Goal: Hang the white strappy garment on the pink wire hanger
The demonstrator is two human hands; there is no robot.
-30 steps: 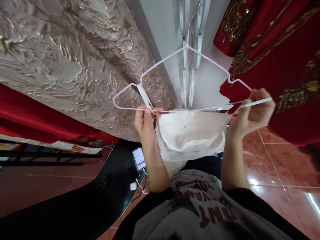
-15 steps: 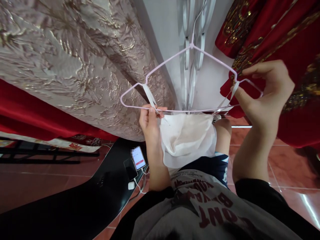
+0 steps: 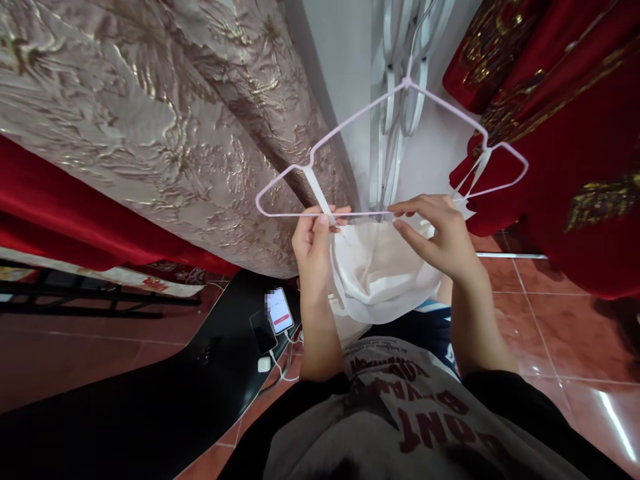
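A thin pale pink wire hanger (image 3: 350,127) hangs in front of me, with a white garment (image 3: 380,273) drooping below its bottom bar. White straps loop over both hanger shoulders. My left hand (image 3: 315,243) pinches the left strap and the garment's edge at the bottom bar. My right hand (image 3: 440,233) reaches to the middle of the bar, fingers curled over the garment's top edge; whether it grips the cloth is unclear.
A beige and gold embroidered fabric (image 3: 150,120) hangs at the left, red gold-trimmed garments (image 3: 565,133) at the right. A phone (image 3: 280,311) on a charger lies on a black surface (image 3: 165,393) below. The floor has red tiles (image 3: 565,333).
My right hand let go of the right strap at the hanger's right shoulder and came down and left to the middle of the bottom bar. The left hand kept its hold.
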